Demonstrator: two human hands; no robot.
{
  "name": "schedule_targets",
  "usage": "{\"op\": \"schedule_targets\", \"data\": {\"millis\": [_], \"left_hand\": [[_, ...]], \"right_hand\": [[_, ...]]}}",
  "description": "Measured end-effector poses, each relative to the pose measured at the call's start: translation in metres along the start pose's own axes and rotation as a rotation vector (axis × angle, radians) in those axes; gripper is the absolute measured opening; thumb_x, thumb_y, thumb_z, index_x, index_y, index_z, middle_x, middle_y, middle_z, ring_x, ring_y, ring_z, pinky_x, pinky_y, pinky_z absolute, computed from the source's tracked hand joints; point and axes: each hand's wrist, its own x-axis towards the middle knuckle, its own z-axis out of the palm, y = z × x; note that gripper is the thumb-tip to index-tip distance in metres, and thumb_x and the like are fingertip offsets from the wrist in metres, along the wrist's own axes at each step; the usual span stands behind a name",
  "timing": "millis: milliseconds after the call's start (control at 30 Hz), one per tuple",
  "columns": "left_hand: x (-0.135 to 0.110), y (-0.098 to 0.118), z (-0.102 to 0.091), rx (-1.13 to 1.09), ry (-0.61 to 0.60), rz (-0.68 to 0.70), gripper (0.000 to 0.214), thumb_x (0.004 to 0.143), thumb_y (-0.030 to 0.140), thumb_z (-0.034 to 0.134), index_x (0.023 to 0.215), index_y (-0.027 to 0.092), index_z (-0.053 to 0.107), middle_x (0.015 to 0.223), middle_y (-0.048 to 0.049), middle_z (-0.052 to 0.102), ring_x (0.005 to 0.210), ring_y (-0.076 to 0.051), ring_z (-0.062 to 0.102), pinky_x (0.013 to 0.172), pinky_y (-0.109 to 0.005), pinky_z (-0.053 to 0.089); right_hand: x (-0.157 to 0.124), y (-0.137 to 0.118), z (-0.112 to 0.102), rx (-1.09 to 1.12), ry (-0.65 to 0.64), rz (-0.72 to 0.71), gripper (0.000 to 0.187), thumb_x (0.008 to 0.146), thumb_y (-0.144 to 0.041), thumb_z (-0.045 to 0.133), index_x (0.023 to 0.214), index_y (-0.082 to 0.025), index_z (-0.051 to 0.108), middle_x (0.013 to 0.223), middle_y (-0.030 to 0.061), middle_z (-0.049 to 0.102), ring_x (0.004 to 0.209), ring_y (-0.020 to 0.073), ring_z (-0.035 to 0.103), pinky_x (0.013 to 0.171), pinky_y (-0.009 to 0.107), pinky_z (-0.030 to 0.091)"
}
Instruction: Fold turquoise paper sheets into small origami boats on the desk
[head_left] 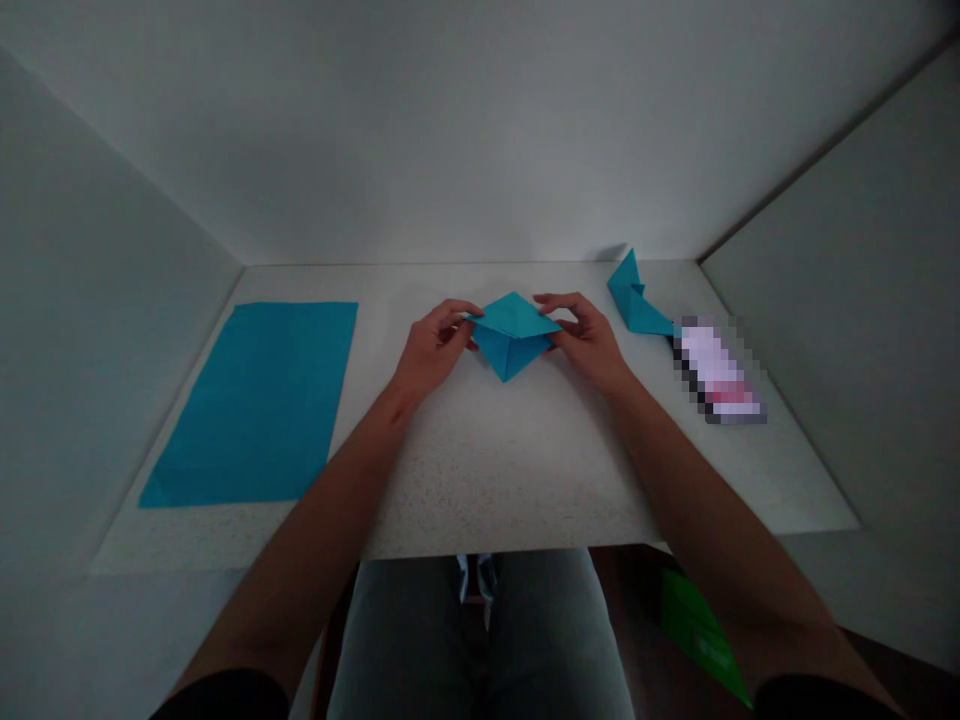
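A blue folded paper piece (513, 318), diamond-shaped on top with a pointed lower flap, is held just over the middle of the white table. My left hand (439, 342) pinches its left corner between thumb and fingers. On the opposite side, my right hand (586, 338) grips the right corner, thumb in front and some fingers behind the paper. The upper layer stands apart from the lower one, leaving a gap along the front. Fingertips behind the paper are partly hidden.
A flat stack or sheet of blue paper (262, 400) lies at the left. Another folded blue paper figure (637, 305) stands at the back right, beside a blurred phone-like object (720, 375). White walls enclose the table (510, 480). Something green (701, 630) is below, right.
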Motion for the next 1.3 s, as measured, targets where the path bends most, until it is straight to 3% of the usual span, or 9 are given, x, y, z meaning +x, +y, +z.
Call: {"op": "schedule_targets", "data": {"millis": [167, 267, 367, 533, 700, 833, 1000, 1133, 1300], "left_hand": [[0.007, -0.006, -0.001, -0.062, 0.018, -0.045, 0.017, 0.093, 0.027, 0.063, 0.104, 0.021, 0.073, 0.086, -0.0018, 0.075, 0.074, -0.014, 0.075, 0.067, -0.025, 0.058], [0.01, -0.008, -0.003, -0.106, 0.062, -0.081, 0.021, 0.087, 0.026, 0.071, 0.106, 0.02, 0.074, 0.09, -0.003, 0.078, 0.076, -0.014, 0.075, 0.068, -0.026, 0.059], [0.009, -0.009, -0.005, -0.145, 0.044, -0.111, 0.03, 0.083, 0.031, 0.08, 0.111, 0.019, 0.076, 0.087, -0.0038, 0.078, 0.075, -0.015, 0.073, 0.066, -0.026, 0.058], [0.005, -0.011, -0.004, -0.182, -0.035, -0.136, 0.04, 0.084, 0.034, 0.084, 0.12, 0.019, 0.077, 0.084, -0.0035, 0.076, 0.073, -0.015, 0.072, 0.066, -0.026, 0.058], [0.005, -0.011, -0.005, -0.203, -0.129, -0.012, 0.036, 0.084, 0.037, 0.085, 0.117, 0.02, 0.082, 0.11, -0.0081, 0.076, 0.092, -0.016, 0.075, 0.083, -0.03, 0.063], [0.006, -0.009, -0.005, -0.177, -0.124, 0.049, 0.033, 0.082, 0.04, 0.09, 0.11, 0.023, 0.087, 0.118, -0.0088, 0.073, 0.094, -0.016, 0.073, 0.083, -0.029, 0.063], [0.008, -0.012, -0.002, -0.216, -0.054, 0.039, 0.033, 0.085, 0.052, 0.089, 0.092, 0.021, 0.085, 0.106, -0.0075, 0.076, 0.089, -0.016, 0.071, 0.08, -0.03, 0.061], [0.007, -0.014, 0.001, -0.244, -0.012, -0.004, 0.039, 0.085, 0.055, 0.089, 0.099, 0.02, 0.078, 0.09, -0.0033, 0.074, 0.075, -0.013, 0.067, 0.067, -0.025, 0.056], [0.006, -0.01, 0.001, -0.228, 0.026, 0.031, 0.037, 0.09, 0.05, 0.085, 0.115, 0.025, 0.074, 0.085, 0.001, 0.07, 0.066, -0.011, 0.061, 0.059, -0.022, 0.049]], "right_hand": [[0.0, -0.005, -0.003, 0.073, -0.061, -0.027, 0.05, 0.075, -0.056, 0.096, 0.11, -0.028, 0.075, 0.145, 0.0095, 0.069, 0.115, 0.0272, 0.073, 0.086, 0.039, 0.068], [-0.001, -0.005, -0.005, 0.067, -0.077, -0.003, 0.056, 0.075, -0.056, 0.096, 0.12, -0.031, 0.074, 0.146, 0.0069, 0.067, 0.103, 0.0221, 0.074, 0.08, 0.036, 0.068], [0.0, -0.001, -0.007, 0.05, -0.079, -0.019, 0.049, 0.08, -0.055, 0.094, 0.118, -0.031, 0.076, 0.134, 0.0047, 0.071, 0.09, 0.0172, 0.072, 0.076, 0.033, 0.067], [0.003, 0.004, -0.01, -0.046, -0.11, -0.097, 0.043, 0.085, -0.062, 0.089, 0.111, -0.028, 0.082, 0.117, 0.0073, 0.074, 0.103, 0.0227, 0.073, 0.085, 0.037, 0.065], [0.002, 0.001, -0.011, -0.063, -0.096, -0.137, 0.039, 0.087, -0.061, 0.088, 0.113, -0.032, 0.084, 0.123, 0.0074, 0.073, 0.109, 0.0238, 0.073, 0.088, 0.038, 0.065], [0.002, -0.001, -0.009, -0.046, -0.089, -0.155, 0.037, 0.083, -0.059, 0.092, 0.108, -0.032, 0.084, 0.119, 0.0061, 0.073, 0.107, 0.0227, 0.073, 0.086, 0.037, 0.064], [0.003, 0.001, -0.003, 0.057, 0.0, -0.144, 0.038, 0.086, -0.06, 0.09, 0.088, -0.025, 0.076, 0.097, 0.0034, 0.071, 0.083, 0.016, 0.067, 0.074, 0.031, 0.059], [0.003, 0.002, 0.001, 0.107, 0.046, -0.106, 0.04, 0.088, -0.059, 0.089, 0.107, -0.028, 0.071, 0.083, -0.0022, 0.064, 0.069, 0.0132, 0.059, 0.063, 0.026, 0.054], [0.001, 0.001, 0.005, 0.057, -0.038, -0.119, 0.036, 0.097, -0.058, 0.08, 0.118, -0.029, 0.075, 0.088, -0.0008, 0.065, 0.074, 0.0142, 0.06, 0.068, 0.028, 0.055]]}}
